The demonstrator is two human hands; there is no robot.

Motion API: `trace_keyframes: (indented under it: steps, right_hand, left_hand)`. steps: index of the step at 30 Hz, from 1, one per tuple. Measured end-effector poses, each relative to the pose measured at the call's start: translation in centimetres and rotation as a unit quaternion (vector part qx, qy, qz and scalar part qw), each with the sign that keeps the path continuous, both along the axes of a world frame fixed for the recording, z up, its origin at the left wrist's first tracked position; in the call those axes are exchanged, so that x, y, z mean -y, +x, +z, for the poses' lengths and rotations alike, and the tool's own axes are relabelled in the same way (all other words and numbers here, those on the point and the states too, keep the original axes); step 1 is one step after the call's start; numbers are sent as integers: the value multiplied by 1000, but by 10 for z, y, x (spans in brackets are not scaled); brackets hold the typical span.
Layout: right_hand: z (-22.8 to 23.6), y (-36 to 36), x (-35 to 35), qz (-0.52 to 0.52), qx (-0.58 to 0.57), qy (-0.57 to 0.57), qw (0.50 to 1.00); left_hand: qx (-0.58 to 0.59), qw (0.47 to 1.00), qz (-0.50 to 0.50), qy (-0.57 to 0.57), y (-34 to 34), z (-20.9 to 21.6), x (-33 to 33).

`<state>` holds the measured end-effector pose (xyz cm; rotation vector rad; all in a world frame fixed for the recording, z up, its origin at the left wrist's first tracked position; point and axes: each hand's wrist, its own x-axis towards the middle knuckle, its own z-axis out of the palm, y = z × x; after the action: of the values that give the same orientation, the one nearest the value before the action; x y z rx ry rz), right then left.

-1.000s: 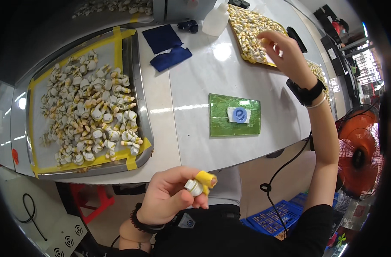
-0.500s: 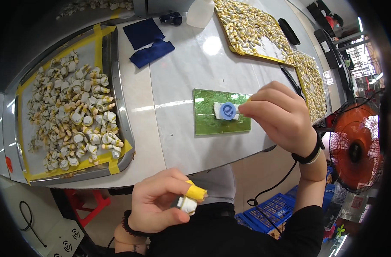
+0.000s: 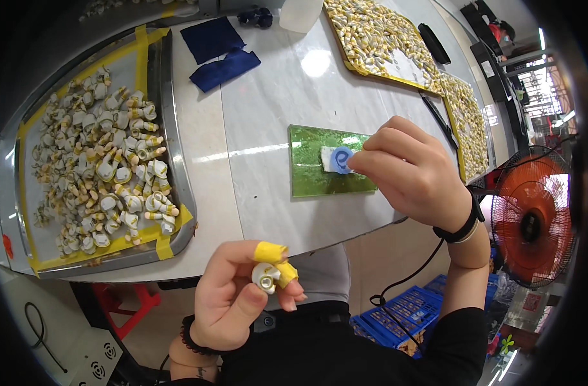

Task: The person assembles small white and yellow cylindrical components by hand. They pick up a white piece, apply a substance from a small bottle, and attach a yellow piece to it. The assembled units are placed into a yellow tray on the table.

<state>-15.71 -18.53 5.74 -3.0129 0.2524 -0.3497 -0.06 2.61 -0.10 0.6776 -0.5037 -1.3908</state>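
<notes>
My left hand (image 3: 233, 293) is raised in front of my lap, pinching a small white figurine piece (image 3: 266, 276) with gold trim and a round hollow end. Yellow tape (image 3: 270, 251) wraps two of its fingertips. Over the table my right hand (image 3: 413, 170) is closed in a pinch, its fingertips at the edge of a small round blue cap (image 3: 341, 159). Whatever is between those fingertips is hidden. Beneath the cap is a white pad (image 3: 327, 161), lying on a green glass-like slab (image 3: 310, 182).
A metal tray (image 3: 186, 212) edged with yellow tape holds many similar white pieces at the left. Trays of small yellow-white pieces (image 3: 377, 42) stand at the far right, beside a black pen-like tool (image 3: 439, 120). Blue cloths (image 3: 224, 69) lie behind; an orange fan (image 3: 532, 219) stands right.
My left hand has turned the white piece so its hollow end shows, and its fingers have spread. My right hand has moved slightly left, closer over the blue cap.
</notes>
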Motion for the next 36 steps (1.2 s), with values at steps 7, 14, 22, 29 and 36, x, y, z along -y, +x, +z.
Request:
trace_keyframes:
  steps: [7,14,22,29,36]
  right_hand:
    - [2,2,2,-7,8,20,1000]
    - [11,-8,-14,-93,104,365,920]
    - [13,3,-34,35,147,381,912]
    - [18,12,-43,82,187,271,941]
    - [11,15,-44,145,207,276,927]
  left_hand:
    - [75,994,-22,-75,7,-14,0]
    - [42,995,14,95,-5,8,4]
    - [-119,970,-160,136,-3,8,14]
    - [-242,929,-278,39,-2,1,22]
    - [-244,920,-302,49,-1,3,25]
